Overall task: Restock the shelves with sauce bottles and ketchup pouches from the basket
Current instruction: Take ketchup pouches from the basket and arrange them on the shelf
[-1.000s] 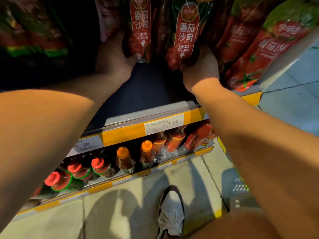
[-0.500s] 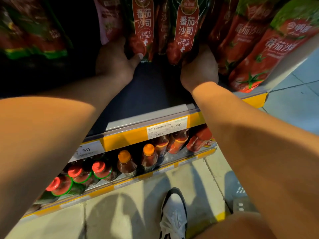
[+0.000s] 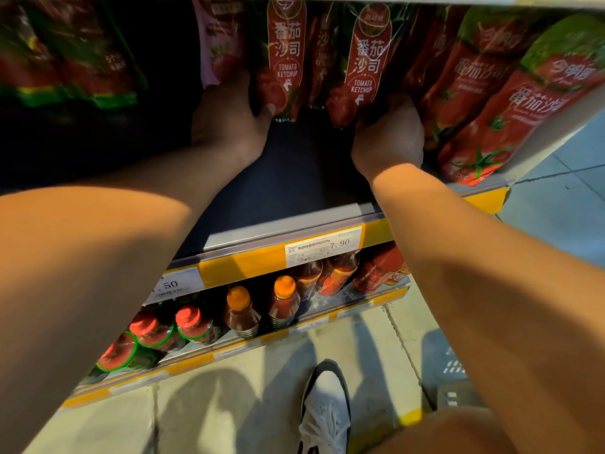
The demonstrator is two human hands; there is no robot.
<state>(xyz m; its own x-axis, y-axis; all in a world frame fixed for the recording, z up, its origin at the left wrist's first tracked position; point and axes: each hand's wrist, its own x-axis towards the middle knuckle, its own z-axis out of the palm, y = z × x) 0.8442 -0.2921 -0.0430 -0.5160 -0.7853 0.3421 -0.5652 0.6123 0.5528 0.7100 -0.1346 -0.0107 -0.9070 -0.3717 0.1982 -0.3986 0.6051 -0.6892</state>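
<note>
On the upper shelf (image 3: 288,211), your left hand (image 3: 229,116) grips the lower edge of one ketchup pouch (image 3: 284,57), thumb across its front. Your right hand (image 3: 388,136) curls round the base of a second pouch (image 3: 366,63) just beside it. Both pouches stand upright, with more pouches (image 3: 510,103) leaning to their right. Below, sauce bottles (image 3: 240,309) line the lower shelf (image 3: 229,352). At the floor's right edge, the basket (image 3: 453,371) shows partly.

Pouches in my grip (image 3: 286,57): dark green, red label, white lettering. At 2 o'clock, red pouches (image 3: 510,119), green tops, tomato print. Shelf strip (image 3: 248,267) yellow. At 7 o'clock, bottles (image 3: 193,322): red caps, green rings; beside them bottles with orange caps (image 3: 284,285). My shoe (image 3: 325,411) white, black trim.
</note>
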